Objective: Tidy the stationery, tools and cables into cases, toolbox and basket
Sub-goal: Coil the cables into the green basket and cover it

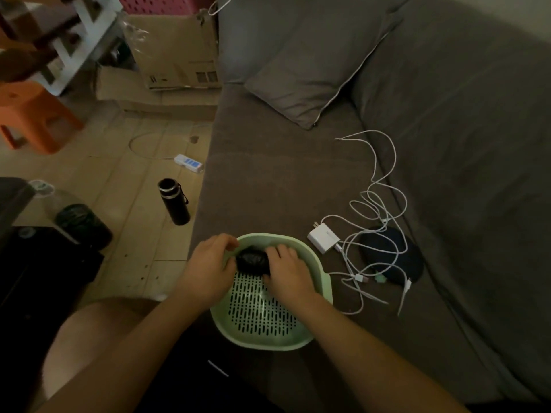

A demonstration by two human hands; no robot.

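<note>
A pale green slotted basket (316, 272) sits on the grey sofa seat near its front edge. Inside its far end lies a black bundle (252, 260), apparently a coiled cable. My left hand (210, 263) grips the bundle's left side with curled fingers. From the right, my right hand (287, 269) rests on the bundle, fingers curled over it. A white charger block (323, 237) lies right of the basket, and tangled white cables (375, 204) trail from it across the seat. A dark oval case (390, 254) sits under part of the cables.
A grey cushion (304, 76) leans at the sofa's back. On the wooden floor to the left stand a black flask (174, 201), a white power strip (188, 163), cardboard boxes (173, 52) and an orange stool (32, 114). A dark low table (41, 263) holds a clear bottle.
</note>
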